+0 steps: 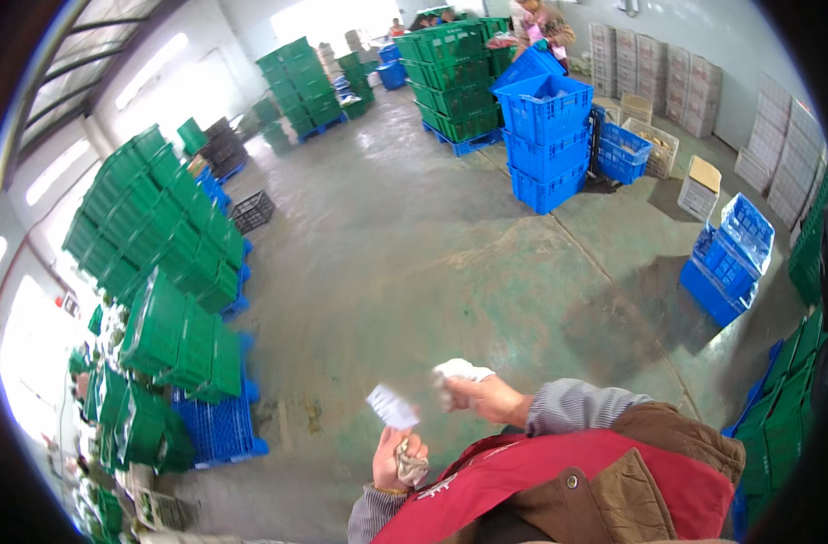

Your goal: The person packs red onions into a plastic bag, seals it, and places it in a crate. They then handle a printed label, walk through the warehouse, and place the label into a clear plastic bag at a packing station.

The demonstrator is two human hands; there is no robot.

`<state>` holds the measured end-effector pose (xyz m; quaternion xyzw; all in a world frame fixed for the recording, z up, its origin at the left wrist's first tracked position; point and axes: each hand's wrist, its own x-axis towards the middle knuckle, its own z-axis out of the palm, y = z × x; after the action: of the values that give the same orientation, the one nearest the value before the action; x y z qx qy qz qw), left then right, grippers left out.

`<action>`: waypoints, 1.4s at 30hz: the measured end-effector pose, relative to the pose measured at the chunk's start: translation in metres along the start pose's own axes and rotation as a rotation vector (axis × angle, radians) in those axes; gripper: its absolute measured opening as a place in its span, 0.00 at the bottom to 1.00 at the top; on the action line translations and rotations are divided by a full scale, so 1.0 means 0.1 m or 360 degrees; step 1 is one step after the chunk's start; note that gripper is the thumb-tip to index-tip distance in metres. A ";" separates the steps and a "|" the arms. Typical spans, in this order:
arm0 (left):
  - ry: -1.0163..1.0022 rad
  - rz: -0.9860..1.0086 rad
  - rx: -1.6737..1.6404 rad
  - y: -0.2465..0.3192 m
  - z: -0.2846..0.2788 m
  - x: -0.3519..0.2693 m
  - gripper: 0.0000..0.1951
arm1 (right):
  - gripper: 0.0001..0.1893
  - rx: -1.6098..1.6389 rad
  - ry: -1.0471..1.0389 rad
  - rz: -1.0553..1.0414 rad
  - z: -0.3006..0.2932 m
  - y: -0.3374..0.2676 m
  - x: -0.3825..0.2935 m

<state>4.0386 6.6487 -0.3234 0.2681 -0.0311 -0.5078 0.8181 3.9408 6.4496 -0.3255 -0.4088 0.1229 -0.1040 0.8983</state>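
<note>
My left hand (395, 457) is in front of the red apron, its fingers closed around a crumpled pale cloth item (412, 464), perhaps a glove. A small white paper slip (392, 406) with writing stands up from the same hand's fingertips. To the right, my right hand (478, 398) grips a white cloth-like bundle (463, 370), which may be a glove; it is slightly blurred. The two hands are apart.
Stacked green crates (162, 224) and a blue pallet (216, 428) line the left. Ahead stand blue crates (546, 143) and more green crates (451, 81); a person (546, 30) is behind them. Further blue crates (726, 262) stand at right. Concrete floor (414, 272) lies between.
</note>
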 end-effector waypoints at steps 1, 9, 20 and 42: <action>-0.0016 0.0024 0.0179 0.17 -0.04 0.42 0.09 | 0.14 -0.0147 0.0125 -0.0028 -0.19 -0.05 0.24; 0.0356 0.0162 0.0311 1.57 -0.31 3.18 0.04 | 0.09 -0.0444 0.0416 0.0039 -1.04 -0.77 2.76; 0.1360 0.0237 0.1037 4.20 -1.59 4.67 0.13 | 0.15 -0.1077 -0.0128 0.0120 -0.85 -1.39 7.39; 0.0514 0.0047 0.1167 8.64 -1.66 12.86 0.06 | 0.32 -0.0822 -0.0114 0.0228 -1.37 -3.56 15.09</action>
<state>5.4160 5.9205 -0.3442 0.6181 -0.0851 -0.4026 0.6698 5.2987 5.6894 -0.3469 -0.6179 0.1421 0.0092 0.7732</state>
